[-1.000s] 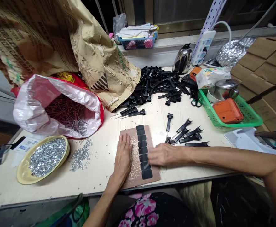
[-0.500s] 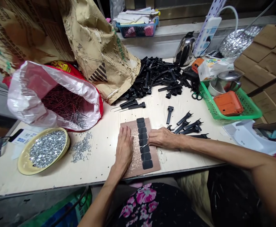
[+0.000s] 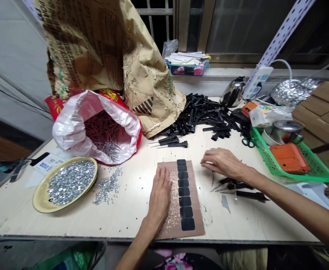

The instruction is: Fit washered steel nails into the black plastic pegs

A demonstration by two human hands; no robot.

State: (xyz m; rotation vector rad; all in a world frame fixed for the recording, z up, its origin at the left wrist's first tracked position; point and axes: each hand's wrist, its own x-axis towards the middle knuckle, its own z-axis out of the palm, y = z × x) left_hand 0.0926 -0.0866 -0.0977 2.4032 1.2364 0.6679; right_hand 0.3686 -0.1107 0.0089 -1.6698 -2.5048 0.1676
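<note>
My left hand [image 3: 160, 197] lies flat, fingers stretched, on the left side of a brown board [image 3: 196, 221]. Under and beside its fingers the board is covered with pale specks. Down the board runs a row of black rounded squares [image 3: 185, 201]. My right hand [image 3: 223, 163] is off the board to the right, its fingers curled together just above the table. What those fingers grip, if anything, is hidden. A thin metal pin [image 3: 213, 179] shows below them. Close by, partly under my right wrist and forearm, lie several black plastic parts [image 3: 251, 195] with metal pins.
At left, a yellow bowl [image 3: 36, 197] holds small metal rings, with loose ones [image 3: 107, 186] beside it. A white-lined bag [image 3: 68, 127] holds reddish pins. Behind are a torn paper sack [image 3: 156, 86] and a heap of black parts [image 3: 201, 112]. A green basket [image 3: 322, 176] stands right.
My right hand has moved from the black squares rightward and away to the loose black parts. My left hand stays on the board. The head view has shifted upward and left.
</note>
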